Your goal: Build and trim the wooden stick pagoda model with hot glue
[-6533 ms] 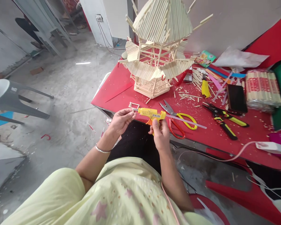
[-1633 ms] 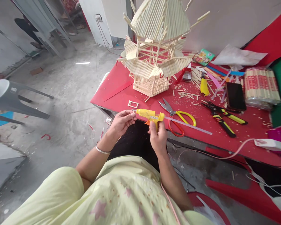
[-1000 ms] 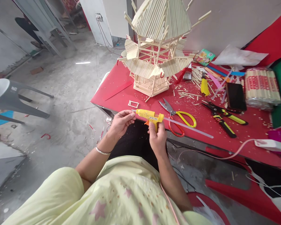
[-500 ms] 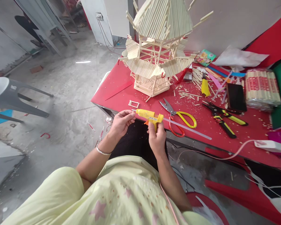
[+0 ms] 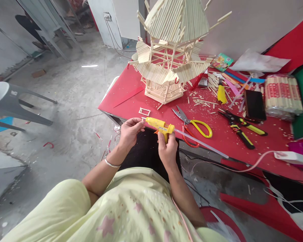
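My right hand [image 5: 167,148] is closed around the handle of a yellow glue gun [image 5: 158,123], its nozzle turned left. A long translucent glue stick [image 5: 202,143] juts from the gun's back end over the table edge. My left hand [image 5: 131,131] pinches at the nozzle tip; whatever lies between its fingers is too small to make out. Just beyond the nozzle, a small rectangular stick frame [image 5: 144,111] lies on the red table [image 5: 126,106]. Behind it stands a tiered pagoda-like model [image 5: 170,64] built of wooden sticks.
Scissors [image 5: 192,124] with yellow and red handles lie right of the gun. Farther right are pliers [image 5: 239,126], a yellow cutter [image 5: 221,92], a phone [image 5: 255,105] and packed sticks [image 5: 282,94]. Stick scraps litter the tabletop. A grey stool [image 5: 20,104] stands on the floor at left.
The glue gun and my right hand have shifted slightly left, bringing the nozzle nearer my left fingers. My left hand stays almost in place, still pinching.
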A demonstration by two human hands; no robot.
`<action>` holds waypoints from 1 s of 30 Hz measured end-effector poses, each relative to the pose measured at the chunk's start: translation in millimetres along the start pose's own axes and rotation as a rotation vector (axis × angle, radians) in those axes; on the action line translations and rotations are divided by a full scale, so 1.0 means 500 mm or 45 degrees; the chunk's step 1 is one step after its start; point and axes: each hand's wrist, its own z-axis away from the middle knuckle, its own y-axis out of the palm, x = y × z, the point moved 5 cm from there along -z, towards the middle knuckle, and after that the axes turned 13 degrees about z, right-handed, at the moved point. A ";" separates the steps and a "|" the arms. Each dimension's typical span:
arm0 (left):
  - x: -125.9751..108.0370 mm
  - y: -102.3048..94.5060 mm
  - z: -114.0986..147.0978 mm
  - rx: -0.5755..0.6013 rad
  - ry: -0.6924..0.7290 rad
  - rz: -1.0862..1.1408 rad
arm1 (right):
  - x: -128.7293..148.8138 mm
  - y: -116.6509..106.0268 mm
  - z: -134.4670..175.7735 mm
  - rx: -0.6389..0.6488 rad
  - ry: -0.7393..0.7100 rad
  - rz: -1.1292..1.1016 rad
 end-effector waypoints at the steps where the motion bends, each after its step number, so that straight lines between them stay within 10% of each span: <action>1: -0.001 0.000 0.000 -0.005 0.014 -0.009 | 0.002 -0.001 0.000 -0.015 -0.018 0.024; 30: -0.006 -0.004 -0.003 -0.009 0.180 -0.145 | -0.001 0.012 0.005 -0.063 -0.161 0.208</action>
